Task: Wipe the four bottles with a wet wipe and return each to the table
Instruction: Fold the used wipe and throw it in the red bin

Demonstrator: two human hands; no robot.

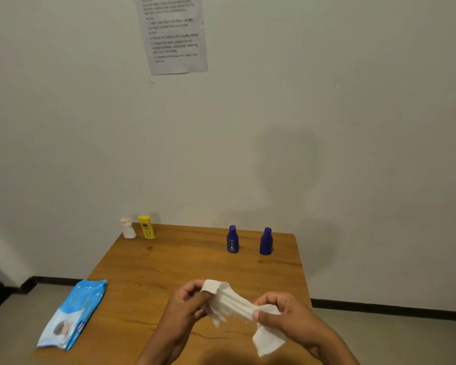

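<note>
A white wet wipe is stretched between both hands above the near part of the wooden table. My left hand pinches its upper left end. My right hand pinches its lower right part, and a loose flap hangs below. Upright at the far edge stand a small white bottle and a yellow bottle at the left, and two dark blue bottles at the right. Neither hand touches any of them.
A blue pack of wet wipes lies on the table's near left corner, partly over the edge. A printed sheet is stuck on the wall behind. The floor shows on both sides of the table.
</note>
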